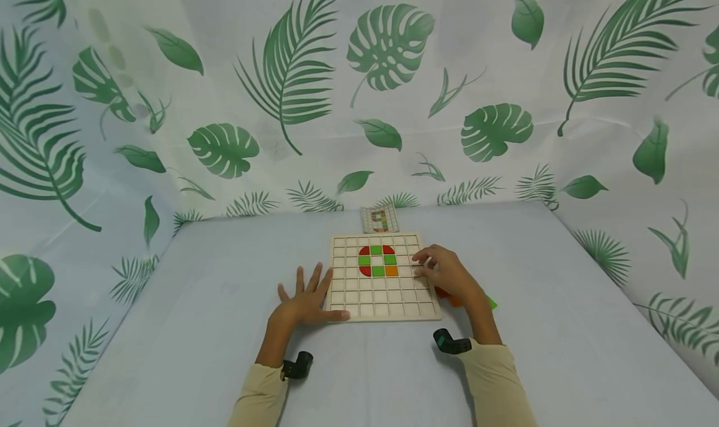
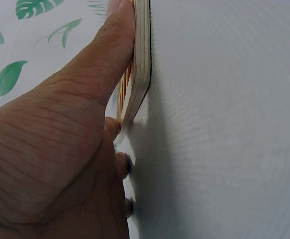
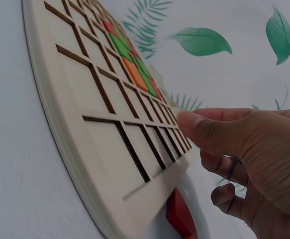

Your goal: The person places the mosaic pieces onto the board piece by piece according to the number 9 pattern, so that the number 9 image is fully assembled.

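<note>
A wooden grid board (image 1: 354, 296) lies on the table, with red, green and orange tiles (image 1: 391, 271) set in a ring in its upper middle cells. My left hand (image 1: 306, 307) rests at the board's lower left corner, fingers spread, with the thumb (image 2: 102, 55) on its edge. Over the right edge of the board is my right hand (image 1: 449, 274), its fingers loosely bent. Thumb and index tip look apart in the head view, and no tile shows between them. Beside the board, partly under the right hand, a red piece (image 3: 181, 215) lies on the table.
Behind the board stands a small pattern card (image 1: 380, 219) showing a similar tile design. More loose pieces, among them a green one (image 1: 492, 302), lie right of the board, partly hidden by the right forearm. A leaf-printed cloth (image 1: 326, 90) encloses the table's back and sides.
</note>
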Available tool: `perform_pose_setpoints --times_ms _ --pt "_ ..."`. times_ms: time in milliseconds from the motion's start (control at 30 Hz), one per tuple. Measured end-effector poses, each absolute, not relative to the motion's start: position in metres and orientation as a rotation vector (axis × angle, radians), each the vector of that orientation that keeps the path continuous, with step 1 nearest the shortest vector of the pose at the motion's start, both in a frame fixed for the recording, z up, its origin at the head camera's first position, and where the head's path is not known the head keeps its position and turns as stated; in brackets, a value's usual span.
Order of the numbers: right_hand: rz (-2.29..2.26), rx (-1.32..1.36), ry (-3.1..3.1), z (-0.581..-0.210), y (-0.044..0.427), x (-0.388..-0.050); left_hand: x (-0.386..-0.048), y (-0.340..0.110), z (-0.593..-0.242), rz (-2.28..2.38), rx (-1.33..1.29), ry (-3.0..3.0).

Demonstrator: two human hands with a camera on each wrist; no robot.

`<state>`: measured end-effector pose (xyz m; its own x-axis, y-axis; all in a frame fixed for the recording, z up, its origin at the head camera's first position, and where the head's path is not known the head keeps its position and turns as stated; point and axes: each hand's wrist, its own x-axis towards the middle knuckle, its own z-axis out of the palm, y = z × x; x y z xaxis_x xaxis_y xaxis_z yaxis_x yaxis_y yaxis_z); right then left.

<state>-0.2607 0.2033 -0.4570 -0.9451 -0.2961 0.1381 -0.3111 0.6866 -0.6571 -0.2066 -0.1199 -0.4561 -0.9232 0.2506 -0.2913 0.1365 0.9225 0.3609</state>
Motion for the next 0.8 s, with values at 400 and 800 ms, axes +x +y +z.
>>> perform_pose_setpoints --times_ms 400,800 --pt "1.129 0.387 -2.923 -0.454 0.228 -0.253 -0.205 -0.121 -0.457 0.474 0.279 2.741" --pt "1.065 0.289 -2.979 -0.454 0.259 -0.245 -0.206 -0.12 -0.455 0.485 0.289 2.737"
